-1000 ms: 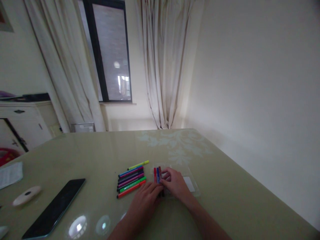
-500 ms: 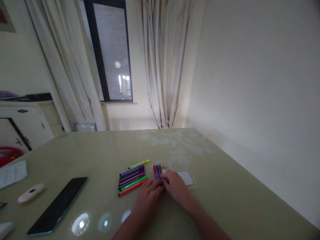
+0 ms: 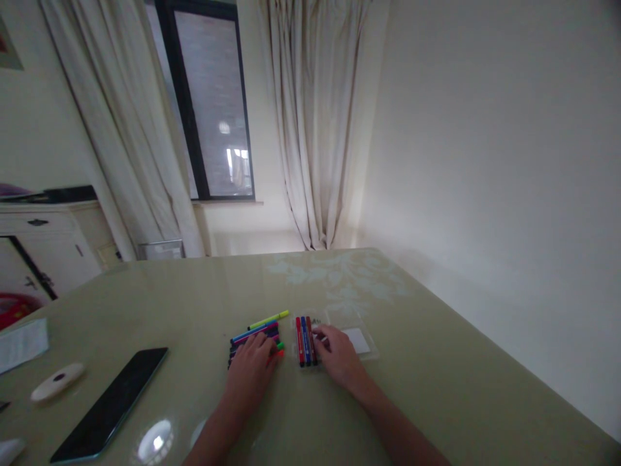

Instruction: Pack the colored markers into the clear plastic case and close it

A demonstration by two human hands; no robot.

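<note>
My left hand (image 3: 252, 362) lies over a row of slim coloured markers on the table, fingers apart and bent down onto them. It covers much of the row; a yellow marker (image 3: 268, 320), a blue marker (image 3: 252, 332) and the tip of a green marker (image 3: 280, 346) show around it. Right of it, a red marker (image 3: 299, 342), a blue marker (image 3: 305, 342) and a brown marker (image 3: 311, 340) lie side by side in a clear plastic case (image 3: 371, 346). My right hand (image 3: 338, 357) rests over the case, thumb and fingers apart, fingertips against the brown marker.
A black tablet or large phone (image 3: 111, 401) lies on the table (image 3: 194, 304) to the left. Beyond it are a white oval object (image 3: 57, 382) and a sheet of paper (image 3: 24, 344). A wall (image 3: 485, 226) runs along the right edge.
My left hand has moved left from the brown marker's lower end onto the row of markers. My right hand stays by the case. The three markers in it are now visible full length.
</note>
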